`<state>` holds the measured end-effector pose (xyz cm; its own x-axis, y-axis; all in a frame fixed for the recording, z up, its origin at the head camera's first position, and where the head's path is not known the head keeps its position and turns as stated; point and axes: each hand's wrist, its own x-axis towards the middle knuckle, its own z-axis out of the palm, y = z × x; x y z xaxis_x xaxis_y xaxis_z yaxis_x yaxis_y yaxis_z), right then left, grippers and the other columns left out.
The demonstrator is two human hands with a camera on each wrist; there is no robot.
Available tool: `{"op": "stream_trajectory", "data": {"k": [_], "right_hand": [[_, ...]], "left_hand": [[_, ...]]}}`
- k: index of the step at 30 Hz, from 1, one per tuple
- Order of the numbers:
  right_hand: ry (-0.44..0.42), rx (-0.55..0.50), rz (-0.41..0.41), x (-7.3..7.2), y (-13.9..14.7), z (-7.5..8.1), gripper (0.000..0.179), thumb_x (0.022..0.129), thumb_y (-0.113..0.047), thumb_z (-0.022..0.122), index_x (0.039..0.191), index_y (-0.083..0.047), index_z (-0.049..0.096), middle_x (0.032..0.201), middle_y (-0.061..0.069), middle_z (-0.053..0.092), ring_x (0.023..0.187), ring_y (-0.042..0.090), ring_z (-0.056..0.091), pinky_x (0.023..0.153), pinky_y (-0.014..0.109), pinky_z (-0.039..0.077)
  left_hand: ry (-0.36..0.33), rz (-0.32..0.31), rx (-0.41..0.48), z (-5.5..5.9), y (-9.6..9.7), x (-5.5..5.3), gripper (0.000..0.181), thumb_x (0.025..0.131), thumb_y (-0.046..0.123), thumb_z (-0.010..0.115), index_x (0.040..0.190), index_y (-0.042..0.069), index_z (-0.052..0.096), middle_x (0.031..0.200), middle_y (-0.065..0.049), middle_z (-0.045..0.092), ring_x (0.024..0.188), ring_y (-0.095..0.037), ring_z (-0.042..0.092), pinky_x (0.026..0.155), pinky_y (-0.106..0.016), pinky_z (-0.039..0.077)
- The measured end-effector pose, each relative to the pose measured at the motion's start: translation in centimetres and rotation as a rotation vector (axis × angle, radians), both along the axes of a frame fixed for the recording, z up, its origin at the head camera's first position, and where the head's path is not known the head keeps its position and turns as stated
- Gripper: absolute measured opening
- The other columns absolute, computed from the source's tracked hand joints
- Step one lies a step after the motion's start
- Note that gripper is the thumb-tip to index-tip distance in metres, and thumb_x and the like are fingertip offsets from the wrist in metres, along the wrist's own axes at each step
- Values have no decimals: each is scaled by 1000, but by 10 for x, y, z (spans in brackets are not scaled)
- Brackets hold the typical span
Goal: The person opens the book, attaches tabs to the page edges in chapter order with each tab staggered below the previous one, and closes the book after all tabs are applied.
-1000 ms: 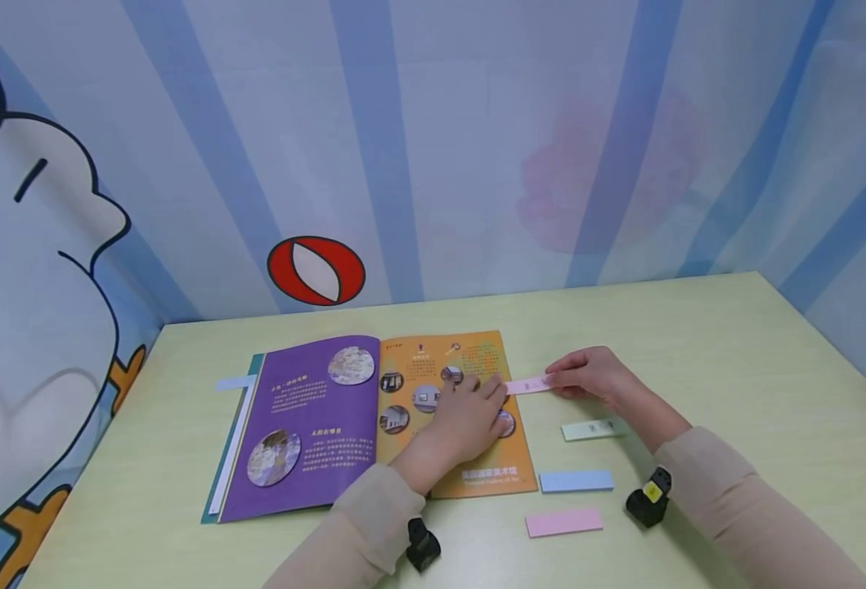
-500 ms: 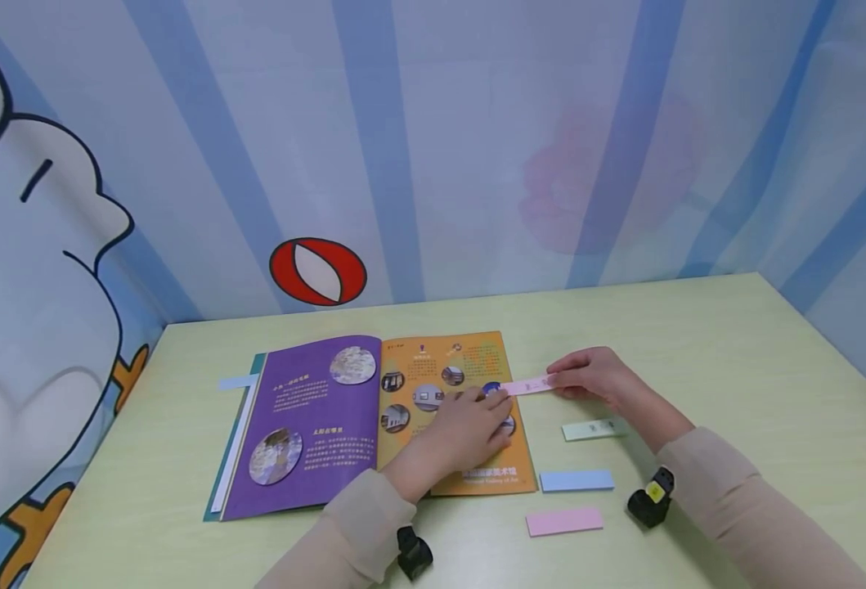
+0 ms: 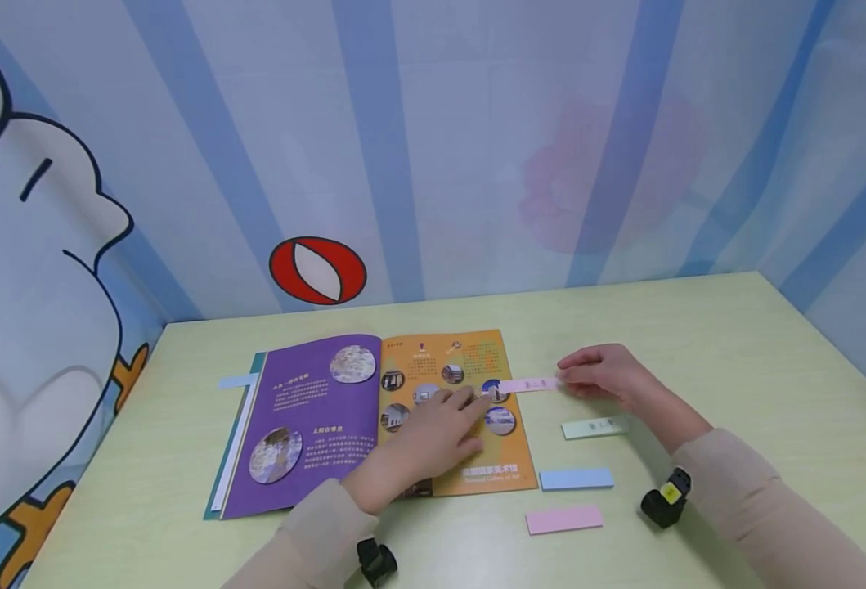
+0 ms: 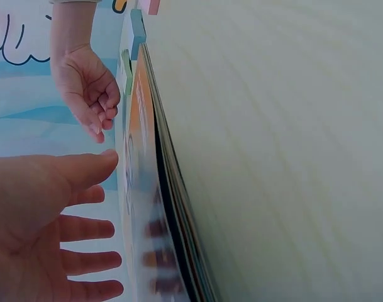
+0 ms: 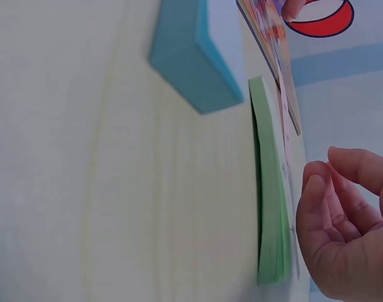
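Note:
An open magazine [image 3: 307, 409] lies with a purple left page and an orange right page. A pink sticky note [image 3: 524, 384] with handwriting sticks out past the right page's outer edge. Over the orange page my left hand [image 3: 428, 438] hovers, fingers straight and spread in the left wrist view, holding nothing. My right hand [image 3: 605, 376] is beside the outer end of the pink note. Its fingers are loosely bent, and nothing shows between them in the right wrist view. Below it lies a green sticky-note pad [image 3: 594, 428] with writing.
A blue sticky-note pad [image 3: 576, 479] and a pink sticky-note pad [image 3: 563, 520] lie right of the magazine, near the front. A light blue tab [image 3: 237, 381] juts from its left edge. A patterned curtain [image 3: 447, 164] stands behind the table [image 3: 705, 352].
My left hand has drawn back leftward and down from the pink note. My right fingers have let go of the note's outer end and shifted slightly right.

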<state>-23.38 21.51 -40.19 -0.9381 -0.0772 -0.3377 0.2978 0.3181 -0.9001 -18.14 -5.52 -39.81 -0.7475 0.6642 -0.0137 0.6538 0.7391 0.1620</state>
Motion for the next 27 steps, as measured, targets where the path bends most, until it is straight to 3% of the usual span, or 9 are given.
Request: {"op": "stream_trajectory", "data": {"k": [7,14,27], "right_hand": [[4,15,29,9,-1,5,33,87,-8,64,114,10,59,88,3,67,72,12,62,70,27,53],[7,57,62,22,-10,8,32,87,-11,66,114,5,62,111,13,63,80,13,60,76,28,53],[15,-46,188,48,-30,8,35,89,-10,63,118,10,57,111,17,65,90,15,64,81,32,52]], "left_hand": [[46,-26,24,0,-20,10,54,91,34,58,138,10,45,139,-13,44,123,-34,44,98,-47,39],[21,0,33,1,-38,21,56,89,35,62,135,7,48,137,-17,45,123,-33,44,97,-47,41],[67,-55,61,-6,-57,39,61,81,39,68,129,5,53,132,-18,48,118,-34,48,93,-46,44]]}}
